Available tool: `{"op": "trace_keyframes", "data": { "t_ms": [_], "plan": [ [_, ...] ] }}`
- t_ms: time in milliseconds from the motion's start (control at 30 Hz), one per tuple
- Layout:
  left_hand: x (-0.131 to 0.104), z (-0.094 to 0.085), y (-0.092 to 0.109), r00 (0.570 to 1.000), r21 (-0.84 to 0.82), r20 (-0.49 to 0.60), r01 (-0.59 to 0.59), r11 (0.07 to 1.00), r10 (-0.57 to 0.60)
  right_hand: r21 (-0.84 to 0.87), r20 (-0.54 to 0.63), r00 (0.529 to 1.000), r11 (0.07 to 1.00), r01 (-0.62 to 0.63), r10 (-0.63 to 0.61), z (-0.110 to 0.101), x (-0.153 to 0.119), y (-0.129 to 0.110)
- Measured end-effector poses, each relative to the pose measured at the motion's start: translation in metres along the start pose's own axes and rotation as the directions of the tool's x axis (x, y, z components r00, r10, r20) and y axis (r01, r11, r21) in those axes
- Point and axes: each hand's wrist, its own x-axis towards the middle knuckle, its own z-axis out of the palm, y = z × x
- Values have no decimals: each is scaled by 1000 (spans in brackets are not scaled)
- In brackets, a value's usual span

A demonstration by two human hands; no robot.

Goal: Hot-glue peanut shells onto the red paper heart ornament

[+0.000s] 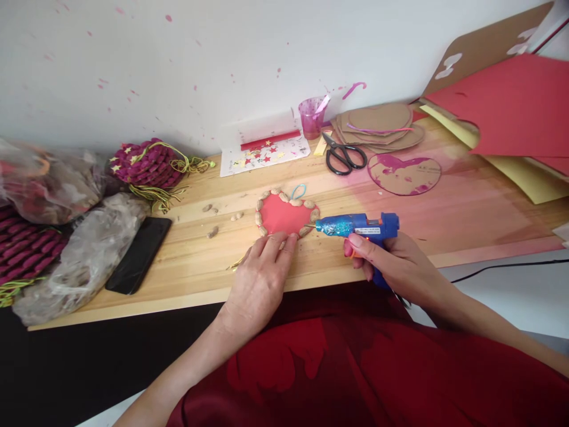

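- Tabletop (191,249): carries the red heart (282,214) near its front edge; the peanut border (258,218) looks mostly done along top and sides, though what is left at the covered lower edge cannot be told
- Left grip (264,267): fingertips rest on the heart's lower edge; any pinch is hidden
- Right grip (391,255): wrapped around the blue glue gun (347,225), right of the heart, nozzle (313,225) at its border
- Loose peanuts (212,232): unplaced, left of the heart

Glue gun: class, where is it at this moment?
In the head view, the glue gun is right of centre, held in the right hand and pointing left at the red heart's lower right edge, nearer the person than the scissors.
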Motion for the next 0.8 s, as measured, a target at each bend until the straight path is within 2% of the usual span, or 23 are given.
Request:
{"op": "trace_keyframes", "data": {
  "t_ms": [267,500,800],
  "plan": [
    [3,-3,0,1000,44,14,-15,999,14,-11,2,1000,1000,-19,19,-1,0,1],
    [6,-7,1,998,55,68,-1,998,-2,4,1,999,999,-36,36,1,1,0],
    [5,-5,2,994,48,105,6,999,-11,7,-18,999,999,-38,38,1,1,1]
  ]
}}
